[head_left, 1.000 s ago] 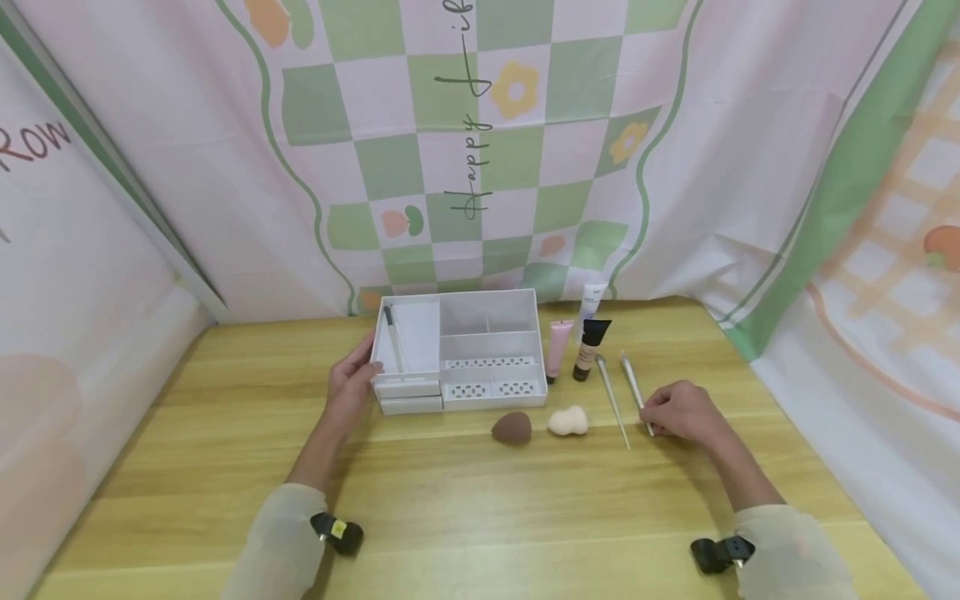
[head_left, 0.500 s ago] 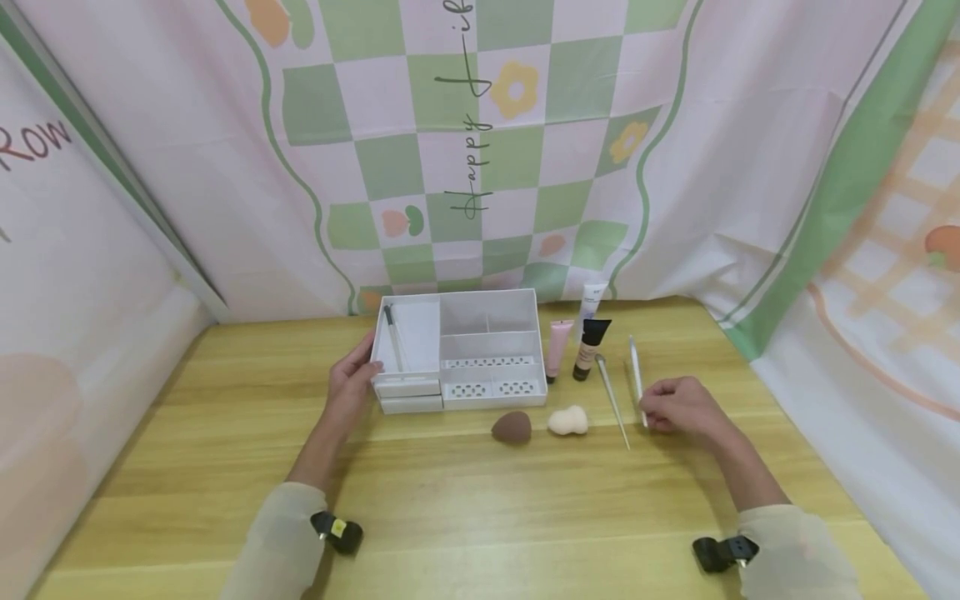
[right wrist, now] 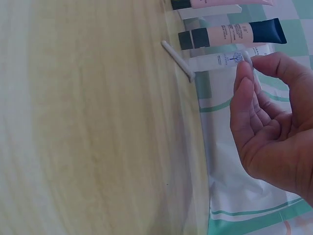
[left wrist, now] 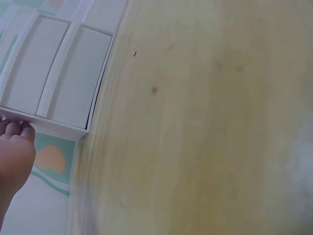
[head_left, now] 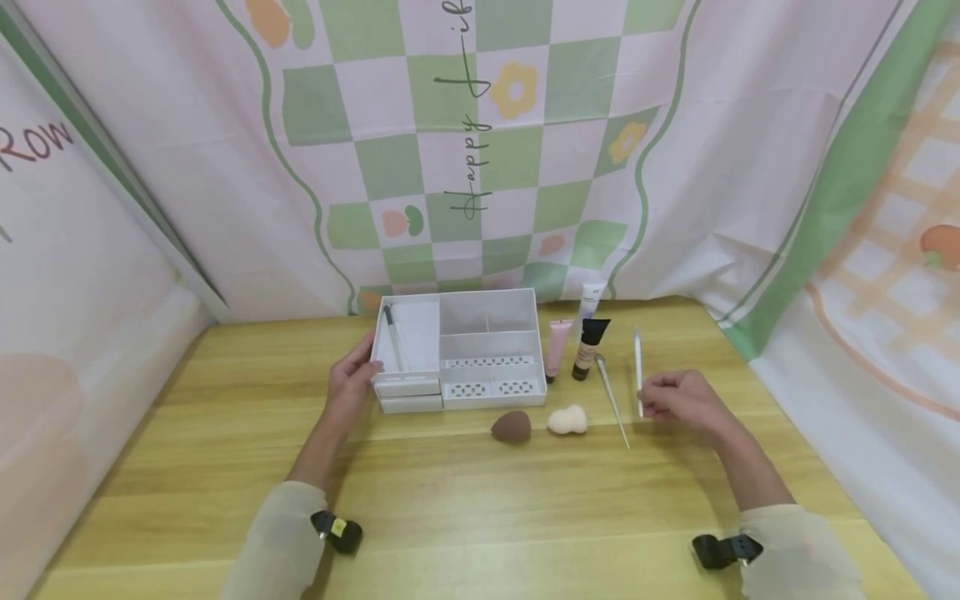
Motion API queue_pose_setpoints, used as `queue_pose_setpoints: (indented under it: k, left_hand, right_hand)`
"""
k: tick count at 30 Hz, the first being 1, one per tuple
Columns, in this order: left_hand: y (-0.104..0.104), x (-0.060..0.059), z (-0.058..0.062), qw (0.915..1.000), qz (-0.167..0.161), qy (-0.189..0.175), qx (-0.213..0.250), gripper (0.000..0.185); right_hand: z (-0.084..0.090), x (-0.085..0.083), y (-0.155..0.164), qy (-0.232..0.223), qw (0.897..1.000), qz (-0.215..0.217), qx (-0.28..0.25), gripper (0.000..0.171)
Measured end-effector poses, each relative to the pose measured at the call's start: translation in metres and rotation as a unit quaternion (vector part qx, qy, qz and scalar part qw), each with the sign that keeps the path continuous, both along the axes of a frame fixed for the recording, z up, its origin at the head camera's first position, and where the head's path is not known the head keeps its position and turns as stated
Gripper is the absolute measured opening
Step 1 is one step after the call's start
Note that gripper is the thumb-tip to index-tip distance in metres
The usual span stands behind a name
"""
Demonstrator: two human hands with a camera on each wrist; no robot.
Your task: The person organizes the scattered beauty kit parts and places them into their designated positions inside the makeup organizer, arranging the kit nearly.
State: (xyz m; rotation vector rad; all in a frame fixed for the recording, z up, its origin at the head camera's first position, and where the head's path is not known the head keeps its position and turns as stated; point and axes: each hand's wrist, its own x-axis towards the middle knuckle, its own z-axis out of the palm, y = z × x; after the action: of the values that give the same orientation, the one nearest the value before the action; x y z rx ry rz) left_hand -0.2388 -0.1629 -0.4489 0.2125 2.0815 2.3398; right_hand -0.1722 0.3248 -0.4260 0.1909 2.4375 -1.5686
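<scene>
My right hand [head_left: 678, 402] pinches the lower end of a thin white stick [head_left: 638, 367] between thumb and forefinger, and the stick points up and away from me, lifted off the desk [head_left: 450, 500]. I take the white organizer box [head_left: 457, 350] as my landmark: the stick is well to the right of it, past everything else that stands there. My left hand [head_left: 348, 387] rests against the box's left front corner, fingers [left wrist: 14, 129] curled round its edge, as the left wrist view shows. Inside the box, in its left compartment, lies a slim pen-like tool [head_left: 393, 337]. Just right of the box stands a pink tube [head_left: 557, 348], then a dark-capped beige tube [head_left: 588, 348], with a white tube [head_left: 590, 300] behind them near the patterned cloth backdrop [head_left: 480, 150]. A second long thin stick [head_left: 612, 400] lies flat on the desk between those tubes and my right hand, so it sits in the line from my held stick to the box. In front of the box's right end lie a brown sponge [head_left: 512, 427] and a pale cream sponge [head_left: 567, 420], side by side.
</scene>
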Motion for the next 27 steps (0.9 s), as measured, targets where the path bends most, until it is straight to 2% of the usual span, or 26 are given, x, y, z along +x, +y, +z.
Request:
queue_pose_setpoints:
  k: [3,11,17,22,27]
  left_hand:
    - [0.0,0.0,0.001,1.0,0.0,0.0,-0.007,0.061]
    - [-0.001,0.0,0.001,1.0,0.0,0.001,0.001,0.06]
    - [0.0,0.0,0.0,1.0,-0.001,0.004,0.004,0.06]
    - [0.0,0.0,0.0,0.9999,-0.001,0.008,0.009,0.06]
    - [0.0,-0.001,0.0,0.9999,-0.006,0.004,0.015,0.06]
  right_hand:
    - [0.004,0.0,-0.001,0.003,1.0,0.003,-0.01,0.033]
    - [0.011,0.001,-0.001,0.017,0.999,0.012,-0.039,0.016]
    - [0.016,0.003,-0.001,0.022,0.996,0.018,-0.083,0.007]
    - [0.022,0.004,-0.003,0.017,0.993,0.013,-0.116,0.005]
    - [0.026,0.006,-0.004,0.018,0.992,0.013,-0.128,0.006]
